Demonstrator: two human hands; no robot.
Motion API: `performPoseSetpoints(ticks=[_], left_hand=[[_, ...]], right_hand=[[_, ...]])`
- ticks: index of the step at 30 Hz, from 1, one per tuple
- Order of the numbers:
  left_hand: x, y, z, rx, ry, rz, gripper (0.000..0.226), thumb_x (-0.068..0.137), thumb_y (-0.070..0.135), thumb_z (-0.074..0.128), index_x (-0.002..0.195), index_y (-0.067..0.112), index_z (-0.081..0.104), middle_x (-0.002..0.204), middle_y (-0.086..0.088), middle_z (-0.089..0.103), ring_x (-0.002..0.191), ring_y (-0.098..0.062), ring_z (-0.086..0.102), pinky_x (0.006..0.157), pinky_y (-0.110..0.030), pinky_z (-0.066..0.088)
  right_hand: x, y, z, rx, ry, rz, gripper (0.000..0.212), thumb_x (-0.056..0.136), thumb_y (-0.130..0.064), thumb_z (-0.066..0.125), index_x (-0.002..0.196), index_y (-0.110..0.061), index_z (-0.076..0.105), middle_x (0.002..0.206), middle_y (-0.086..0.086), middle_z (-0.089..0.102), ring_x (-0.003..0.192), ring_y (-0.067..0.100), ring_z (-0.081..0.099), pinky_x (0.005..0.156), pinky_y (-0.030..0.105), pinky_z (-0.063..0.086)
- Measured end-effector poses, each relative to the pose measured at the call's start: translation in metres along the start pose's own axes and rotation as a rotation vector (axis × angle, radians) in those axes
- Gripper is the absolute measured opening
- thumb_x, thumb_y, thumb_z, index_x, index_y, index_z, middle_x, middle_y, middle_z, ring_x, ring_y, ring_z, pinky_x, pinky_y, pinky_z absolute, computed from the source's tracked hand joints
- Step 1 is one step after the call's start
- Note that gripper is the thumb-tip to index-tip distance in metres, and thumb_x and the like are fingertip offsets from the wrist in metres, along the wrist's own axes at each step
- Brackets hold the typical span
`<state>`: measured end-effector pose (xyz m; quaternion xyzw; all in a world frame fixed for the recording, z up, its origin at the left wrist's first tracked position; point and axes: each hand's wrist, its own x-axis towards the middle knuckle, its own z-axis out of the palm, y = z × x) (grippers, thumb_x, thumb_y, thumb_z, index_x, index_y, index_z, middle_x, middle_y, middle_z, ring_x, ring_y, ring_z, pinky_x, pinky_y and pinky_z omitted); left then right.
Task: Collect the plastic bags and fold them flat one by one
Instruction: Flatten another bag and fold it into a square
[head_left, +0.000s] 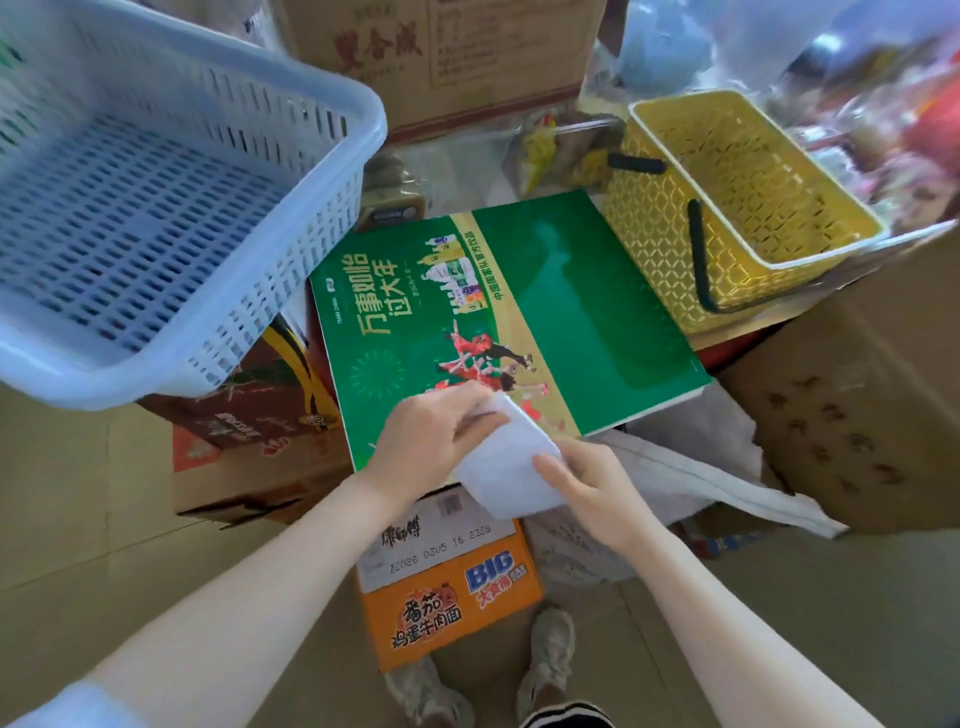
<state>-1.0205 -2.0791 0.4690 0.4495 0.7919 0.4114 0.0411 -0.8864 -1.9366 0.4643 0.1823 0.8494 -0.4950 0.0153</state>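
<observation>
Folding is in progress. The left hand (434, 434) and right hand (582, 480) both pinch a white, partly folded plastic bag (506, 462) over the near edge of the glossy green cardboard box (571, 291). Judged next: another fold, pressed flat.

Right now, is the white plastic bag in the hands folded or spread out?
Folded. The white bag is a compact flat strip, held by the left hand and right hand over the green box.

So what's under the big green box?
The green box lies on other boxes: a brown one on the left, an orange noodle box in front. White bags poke out at its right. What is under its middle is hidden.
</observation>
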Motion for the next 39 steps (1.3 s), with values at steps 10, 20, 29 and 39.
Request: performPoseSetpoints(ticks=[10, 20, 29, 39], left_hand=[[0.083, 0.078, -0.002, -0.046, 0.124, 0.109, 0.027, 0.083, 0.044, 0.051, 0.103, 0.026, 0.053, 0.091, 0.009, 0.059, 0.074, -0.003, 0.05, 0.066, -0.017, 0.039], [0.191, 0.095, 0.082, 0.216, 0.106, -0.064, 0.028, 0.085, 0.037, 0.05, 0.097, 0.015, 0.061, 0.083, 0.012, 0.052, 0.059, -0.009, 0.053, 0.056, -0.033, 0.051], [0.228, 0.098, 0.14, 0.348, 0.01, -0.274, 0.014, 0.091, 0.022, 0.051, 0.095, 0.017, 0.064, 0.09, 0.004, 0.066, 0.075, -0.02, 0.06, 0.059, -0.027, 0.045], [0.237, 0.097, 0.151, 0.336, 0.033, -0.338, 0.016, 0.092, 0.018, 0.05, 0.096, 0.013, 0.065, 0.087, 0.001, 0.064, 0.073, -0.019, 0.058, 0.063, -0.034, 0.05]], right_hand=[[-0.012, -0.032, -0.102, -0.043, 0.322, -0.079, 0.014, 0.087, -0.016, 0.063, 0.081, -0.004, 0.057, 0.068, 0.005, 0.058, 0.059, 0.013, 0.049, 0.051, 0.018, 0.034], [0.085, 0.003, -0.313, 0.149, 0.774, -0.108, 0.009, 0.087, -0.022, 0.058, 0.087, -0.013, 0.059, 0.076, 0.0, 0.059, 0.066, 0.008, 0.053, 0.061, 0.027, 0.044], [0.232, 0.081, -0.338, -0.112, 0.155, 0.269, 0.013, 0.086, -0.012, 0.055, 0.097, -0.008, 0.061, 0.097, 0.013, 0.064, 0.091, 0.03, 0.062, 0.076, 0.036, 0.051], [0.259, 0.104, -0.314, -0.506, -0.203, 0.503, 0.048, 0.089, -0.018, 0.061, 0.129, 0.003, 0.044, 0.11, 0.019, 0.055, 0.098, 0.031, 0.054, 0.077, 0.036, 0.045]])
